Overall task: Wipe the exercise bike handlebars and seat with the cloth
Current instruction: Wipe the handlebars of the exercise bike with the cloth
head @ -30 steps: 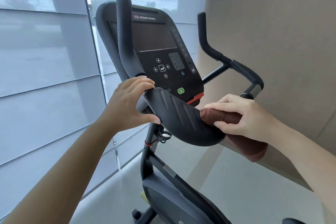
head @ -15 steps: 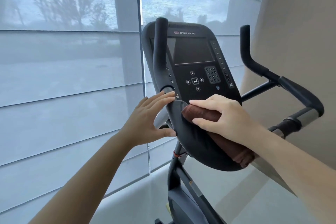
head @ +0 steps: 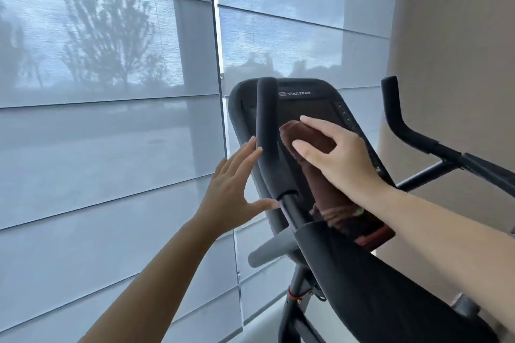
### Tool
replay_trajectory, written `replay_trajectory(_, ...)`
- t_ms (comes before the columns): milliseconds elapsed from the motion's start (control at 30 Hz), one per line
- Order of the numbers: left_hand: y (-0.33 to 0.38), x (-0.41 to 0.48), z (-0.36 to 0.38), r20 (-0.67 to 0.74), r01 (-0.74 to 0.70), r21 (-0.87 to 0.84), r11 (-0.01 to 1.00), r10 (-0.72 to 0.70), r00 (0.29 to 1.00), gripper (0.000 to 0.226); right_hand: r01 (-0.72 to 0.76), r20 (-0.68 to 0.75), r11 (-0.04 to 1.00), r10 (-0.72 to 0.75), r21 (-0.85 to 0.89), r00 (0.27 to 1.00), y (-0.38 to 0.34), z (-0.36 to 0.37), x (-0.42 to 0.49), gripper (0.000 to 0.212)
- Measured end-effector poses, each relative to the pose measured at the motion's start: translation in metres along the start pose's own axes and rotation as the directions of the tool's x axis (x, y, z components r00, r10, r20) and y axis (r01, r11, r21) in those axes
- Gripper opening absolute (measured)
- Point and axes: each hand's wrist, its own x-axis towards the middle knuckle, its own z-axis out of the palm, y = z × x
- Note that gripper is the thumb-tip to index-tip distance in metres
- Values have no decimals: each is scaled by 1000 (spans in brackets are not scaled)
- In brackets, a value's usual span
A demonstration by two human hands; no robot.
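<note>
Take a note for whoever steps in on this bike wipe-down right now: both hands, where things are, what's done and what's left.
Left hand: open, fingers straight beside the black upright left handlebar grip, holding nothing.
Right hand: flat on the rolled brown cloth, pressing it against the black Star Trac console.
The black right handlebar has no hand on it.
The seat is out of view.
Done: this view cannot show which parts are already wiped.
Left: run the cloth over both handlebars, then the seat.
</note>
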Motion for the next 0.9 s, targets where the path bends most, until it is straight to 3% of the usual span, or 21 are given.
replay_trajectory(167, -26, 32, 0, 119, -60, -22, 998, 62, 991, 115, 54, -281, 998, -43, 31, 959, -1, 42, 75, 40)
replay_trajectory(267, -34, 38, 4, 111, -83, -85, 993, 92, 990, 115, 37, -262, 997, -20, 61, 965, 3, 64, 86, 46)
replay_trajectory(367, -35, 38, 9, 88, -78, -200, 977, 97, 991, 118, 66, -169, 998, -65, 3, 983, 12, 67, 71, 57)
replay_trajectory(467, -34, 39, 11, 54, -84, -272, 959, 103, 993, 118, 55, 71, 998, -54, -17, 996, 19, 53, 46, 55)
replay_trajectory(600, -35, 38, 14, 38, -96, -257, 962, 109, 993, 116, -66, 455, 997, 80, -46, 887, 18, 22, 16, 43)
replay_trajectory(667, -34, 38, 13, 38, -82, -270, 959, 95, 995, 116, -23, 498, 997, 57, -75, 866, 15, 14, 7, 42)
replay_trajectory(733, -32, 37, 13, 37, -58, -288, 956, 72, 997, 116, 43, 406, 998, -21, -44, 913, 11, 12, 7, 45)
replay_trajectory(800, -31, 37, 12, 43, -33, -291, 956, 48, 998, 119, 126, 183, 992, -121, -18, 976, 9, 15, 20, 47)
replay_trajectory(900, -29, 36, 10, 52, -35, -284, 958, 51, 997, 118, 179, -151, 984, -181, -26, 972, 6, 32, 58, 46)
